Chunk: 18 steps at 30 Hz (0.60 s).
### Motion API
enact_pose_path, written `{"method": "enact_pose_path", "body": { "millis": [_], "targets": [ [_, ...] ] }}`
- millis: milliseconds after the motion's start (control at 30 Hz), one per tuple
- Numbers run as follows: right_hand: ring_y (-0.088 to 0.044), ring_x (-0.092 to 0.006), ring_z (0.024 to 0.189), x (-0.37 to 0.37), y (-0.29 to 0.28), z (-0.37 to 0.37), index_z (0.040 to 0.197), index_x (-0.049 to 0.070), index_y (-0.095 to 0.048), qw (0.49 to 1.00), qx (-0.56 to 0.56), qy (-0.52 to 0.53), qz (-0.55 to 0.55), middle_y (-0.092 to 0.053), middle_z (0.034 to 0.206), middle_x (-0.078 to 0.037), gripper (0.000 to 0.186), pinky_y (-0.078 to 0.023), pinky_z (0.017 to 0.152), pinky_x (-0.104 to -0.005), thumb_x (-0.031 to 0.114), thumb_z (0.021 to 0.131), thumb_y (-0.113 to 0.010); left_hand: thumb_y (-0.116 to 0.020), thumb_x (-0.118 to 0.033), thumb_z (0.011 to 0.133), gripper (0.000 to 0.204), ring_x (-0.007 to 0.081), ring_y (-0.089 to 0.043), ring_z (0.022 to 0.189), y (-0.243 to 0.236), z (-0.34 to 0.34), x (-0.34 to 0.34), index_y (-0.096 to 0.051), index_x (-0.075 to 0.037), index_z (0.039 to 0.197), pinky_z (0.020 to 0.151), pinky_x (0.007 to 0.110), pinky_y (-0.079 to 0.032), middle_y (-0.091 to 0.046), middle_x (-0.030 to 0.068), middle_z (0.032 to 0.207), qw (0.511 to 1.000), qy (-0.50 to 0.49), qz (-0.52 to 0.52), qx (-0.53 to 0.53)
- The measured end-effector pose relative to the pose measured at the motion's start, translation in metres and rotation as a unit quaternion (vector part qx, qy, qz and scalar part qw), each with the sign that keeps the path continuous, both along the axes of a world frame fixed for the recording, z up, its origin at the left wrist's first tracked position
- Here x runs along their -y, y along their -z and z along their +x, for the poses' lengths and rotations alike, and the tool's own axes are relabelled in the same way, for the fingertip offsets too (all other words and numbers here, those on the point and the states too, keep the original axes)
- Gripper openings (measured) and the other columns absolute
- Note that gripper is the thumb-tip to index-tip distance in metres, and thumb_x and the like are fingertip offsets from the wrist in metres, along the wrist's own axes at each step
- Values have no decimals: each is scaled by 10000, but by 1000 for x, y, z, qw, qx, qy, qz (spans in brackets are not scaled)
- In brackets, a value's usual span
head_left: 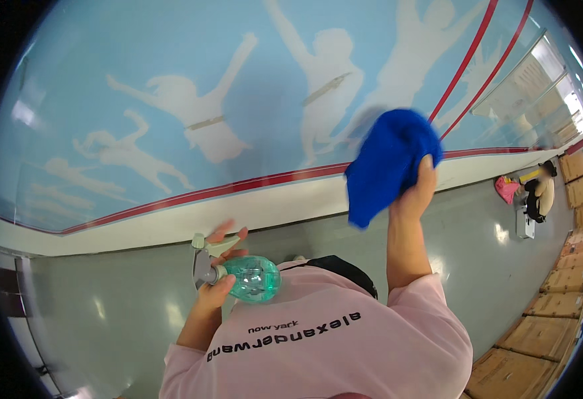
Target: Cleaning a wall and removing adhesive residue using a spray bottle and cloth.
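My left hand (pixel 219 284) is closed round the neck of a spray bottle (pixel 254 278) with clear green liquid inside. The bottle lies tilted on its side near my chest, its grey and white trigger head pointing left, with some fingers by the trigger. Up and to the right, my right hand (pixel 416 193) grips a blue cloth (pixel 392 159). The cloth is bunched against or close before a light-blue wall (pixel 271 133) painted with white leaping figures; whether it touches cannot be told.
A red stripe (pixel 238 191) and white band run along the wall's foot. Grey floor (pixel 125 292) spreads below. To the right, a person (pixel 541 193) crouches near a pink bag (pixel 506 189) and a white box (pixel 525 223). Wooden crates (pixel 531 339) line the right side; a framed board (pixel 524 93) hangs further along.
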State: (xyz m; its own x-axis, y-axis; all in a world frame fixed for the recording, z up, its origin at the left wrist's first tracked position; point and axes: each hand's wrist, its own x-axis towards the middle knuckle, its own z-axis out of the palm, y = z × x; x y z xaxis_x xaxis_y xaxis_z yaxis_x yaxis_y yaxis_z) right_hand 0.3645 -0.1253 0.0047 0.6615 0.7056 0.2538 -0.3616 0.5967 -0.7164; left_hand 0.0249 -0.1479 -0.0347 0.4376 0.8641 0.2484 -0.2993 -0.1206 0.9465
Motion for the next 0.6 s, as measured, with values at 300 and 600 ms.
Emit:
{"method": "enact_pose_path", "body": {
  "millis": [300, 600],
  "targets": [
    [-478, -343, 1108, -127, -7, -17, 1077, 37, -580, 663, 536, 522, 16, -538, 1172, -156, 420, -340, 957, -474, 189, 694, -660, -656, -102, 729, 743, 210, -588, 910, -14, 14, -8, -301, -41, 1379, 780, 346, -500, -388, 163, 1335, 996, -18, -57, -71],
    [-491, -213, 1138, -112, 98, -68, 1233, 229, -558, 576, 815, -5, 64, -560, 1186, 8, 464, -390, 941, -388, 222, 771, -597, -665, -118, 734, 691, 215, -587, 922, -20, 37, -25, -325, -14, 1327, 770, 346, -514, -371, 175, 1357, 997, -10, -3, -75]
  ]
}}
